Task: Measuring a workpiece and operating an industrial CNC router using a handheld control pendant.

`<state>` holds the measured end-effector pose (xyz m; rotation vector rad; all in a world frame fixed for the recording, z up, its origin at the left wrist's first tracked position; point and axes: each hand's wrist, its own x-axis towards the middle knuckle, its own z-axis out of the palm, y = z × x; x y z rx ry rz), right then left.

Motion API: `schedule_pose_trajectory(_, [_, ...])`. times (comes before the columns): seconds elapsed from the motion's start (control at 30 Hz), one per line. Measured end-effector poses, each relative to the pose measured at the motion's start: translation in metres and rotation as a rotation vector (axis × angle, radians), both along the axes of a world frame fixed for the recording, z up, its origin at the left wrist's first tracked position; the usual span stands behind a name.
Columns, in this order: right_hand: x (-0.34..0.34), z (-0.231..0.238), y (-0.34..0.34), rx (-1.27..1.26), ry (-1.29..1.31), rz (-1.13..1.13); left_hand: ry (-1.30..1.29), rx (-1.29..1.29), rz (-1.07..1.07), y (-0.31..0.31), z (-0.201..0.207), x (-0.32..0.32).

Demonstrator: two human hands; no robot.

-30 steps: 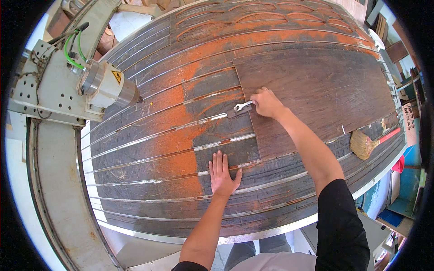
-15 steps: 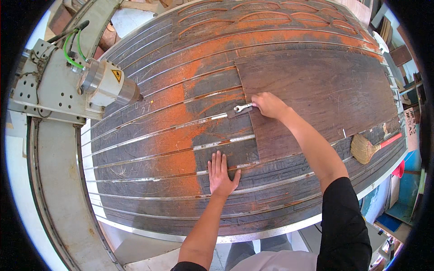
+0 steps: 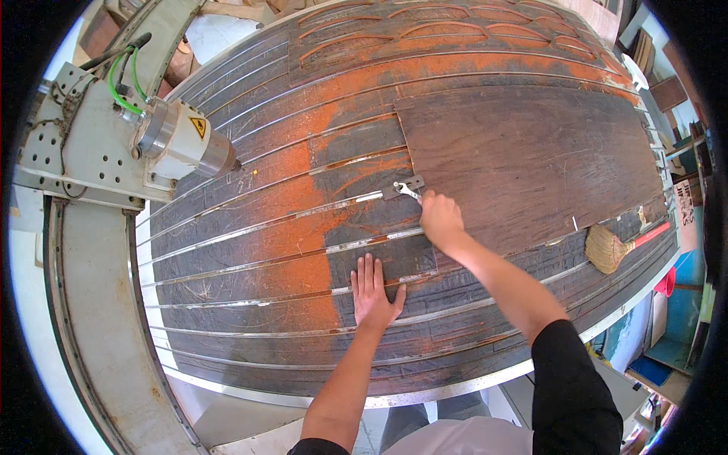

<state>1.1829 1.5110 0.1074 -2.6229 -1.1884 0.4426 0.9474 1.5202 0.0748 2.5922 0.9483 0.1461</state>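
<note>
My right hand (image 3: 442,218) is closed round the handle of a silver wrench (image 3: 409,191). The wrench's jaw sits at a bolt on a small dark clamp plate (image 3: 413,182), which lies over a metal slot rail at the left edge of a dark brown wooden board (image 3: 531,144). My left hand (image 3: 372,292) lies flat, fingers spread, on the grey slotted bed (image 3: 250,227), in front and to the left of the clamp, holding nothing.
A spindle head (image 3: 186,140) with green hoses hangs from a gantry (image 3: 95,303) at the left. Orange dust (image 3: 292,227) streaks the bed. A hand broom (image 3: 607,249) with a red handle lies at the right. Carved arch shapes (image 3: 444,30) show on a far panel.
My right hand has swung toward me with the wrench, whose handle now slants nearer to my body. The left hand stays almost where it was.
</note>
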Motion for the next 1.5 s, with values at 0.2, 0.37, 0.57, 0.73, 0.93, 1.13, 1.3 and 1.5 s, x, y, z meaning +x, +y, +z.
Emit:
schedule_pose_trajectory(0.2, [-0.044, 0.002, 0.014, 0.097, 0.104, -0.396, 0.052, -0.017, 0.005, -0.001, 0.001, -0.001])
schedule_pose_trajectory(0.37, [-0.041, -0.002, 0.011, 0.172, 0.202, -0.4, 0.103, -0.028, -0.009, 0.001, -0.005, 0.0])
schedule_pose_trajectory(0.57, [-0.056, 0.001, 0.029, 0.176, 0.236, -0.658, 0.171, 0.026, -0.007, 0.001, 0.005, 0.004])
schedule_pose_trajectory(0.73, [-0.066, -0.006, 0.024, 0.216, 0.284, -0.705, 0.131, 0.045, -0.055, -0.006, 0.002, 0.006])
schedule_pose_trajectory(0.93, [-0.03, 0.057, -0.058, 0.188, 0.318, -0.218, 0.056, 0.058, -0.076, -0.005, 0.002, -0.003])
schedule_pose_trajectory(1.13, [-0.131, 0.113, -0.271, 0.299, 0.391, -0.375, -0.032, 0.234, -0.078, -0.004, -0.005, 0.0])
schedule_pose_trajectory(1.3, [-0.302, 0.114, -0.492, -0.03, 0.51, -0.626, 0.091, 0.154, -0.069, -0.004, -0.013, 0.01])
schedule_pose_trajectory(1.5, [-0.554, 0.095, -0.696, -0.281, 0.708, -1.21, 0.268, 0.042, -0.141, -0.179, 0.158, -0.048])
